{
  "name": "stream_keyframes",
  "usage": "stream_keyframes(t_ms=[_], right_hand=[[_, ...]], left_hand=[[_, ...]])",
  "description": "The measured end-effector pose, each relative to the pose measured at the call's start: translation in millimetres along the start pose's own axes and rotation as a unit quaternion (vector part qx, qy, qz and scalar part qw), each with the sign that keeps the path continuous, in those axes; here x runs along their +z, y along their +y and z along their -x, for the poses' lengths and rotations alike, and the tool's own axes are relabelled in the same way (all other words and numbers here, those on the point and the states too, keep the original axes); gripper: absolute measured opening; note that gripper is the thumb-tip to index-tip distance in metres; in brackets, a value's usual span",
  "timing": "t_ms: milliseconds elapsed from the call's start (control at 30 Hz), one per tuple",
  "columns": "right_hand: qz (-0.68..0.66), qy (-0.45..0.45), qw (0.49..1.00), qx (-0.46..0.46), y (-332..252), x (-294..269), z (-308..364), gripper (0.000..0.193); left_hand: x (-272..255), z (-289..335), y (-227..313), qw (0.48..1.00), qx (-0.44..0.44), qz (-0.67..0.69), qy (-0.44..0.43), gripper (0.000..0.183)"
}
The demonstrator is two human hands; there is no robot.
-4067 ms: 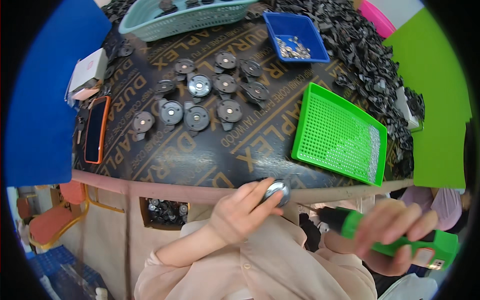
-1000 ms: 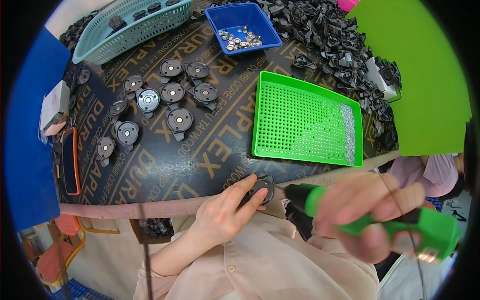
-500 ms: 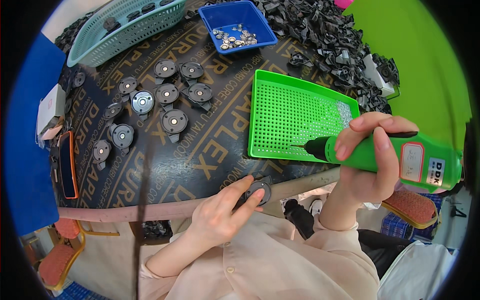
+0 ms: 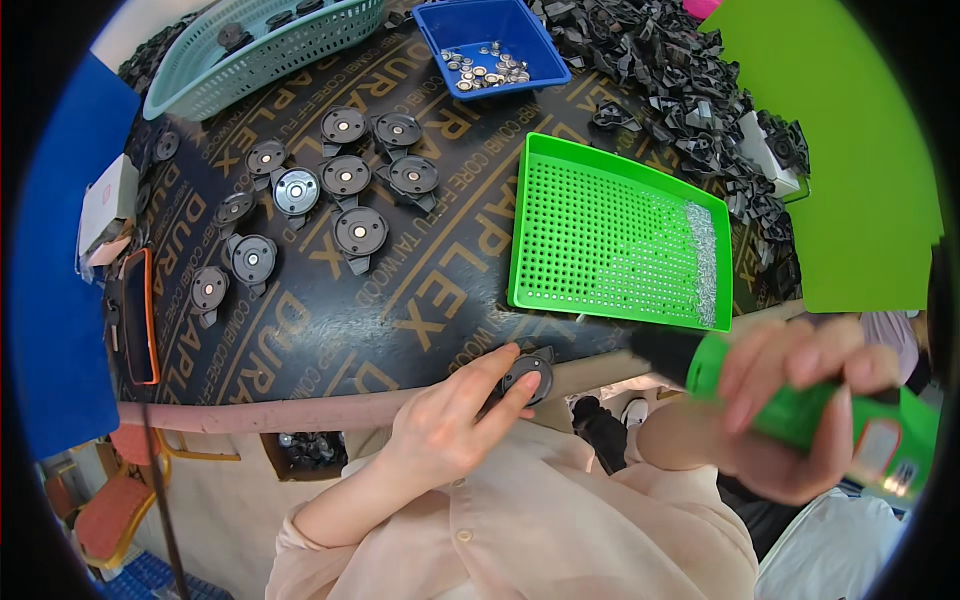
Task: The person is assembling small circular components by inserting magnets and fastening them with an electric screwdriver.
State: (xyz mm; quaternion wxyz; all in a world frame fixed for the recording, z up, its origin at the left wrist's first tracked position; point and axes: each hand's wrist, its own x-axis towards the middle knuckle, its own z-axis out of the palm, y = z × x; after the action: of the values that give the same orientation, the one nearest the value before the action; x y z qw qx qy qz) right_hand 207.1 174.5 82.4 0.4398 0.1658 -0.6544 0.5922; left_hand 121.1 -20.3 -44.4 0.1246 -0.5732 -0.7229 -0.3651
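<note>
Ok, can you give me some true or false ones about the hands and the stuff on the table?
1. The left hand presses a round black part at the table edge. True.
2. The right hand holds a red hammer. False: it grips a green power screwdriver.
3. The green tray has small screws along its right side. True.
4. The blue bin is empty. False: small metal pieces lie in it.

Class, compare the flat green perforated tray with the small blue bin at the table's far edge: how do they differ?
The flat green perforated tray is wide and shallow, with small silvery screws heaped along its right side. The small blue bin is smaller and solid-walled, holding round silvery metal pieces. Both are rectangular plastic containers on the dark table.
</note>
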Motion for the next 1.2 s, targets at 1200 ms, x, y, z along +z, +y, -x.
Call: stream_keyframes(t_ms=[1200], right_hand=[[0.052,0.074,0.994,0.063,36,-12,0,0.019]], left_hand=[[3,3,0,1.0,-0.001,0.014,-0.007,0.033]])
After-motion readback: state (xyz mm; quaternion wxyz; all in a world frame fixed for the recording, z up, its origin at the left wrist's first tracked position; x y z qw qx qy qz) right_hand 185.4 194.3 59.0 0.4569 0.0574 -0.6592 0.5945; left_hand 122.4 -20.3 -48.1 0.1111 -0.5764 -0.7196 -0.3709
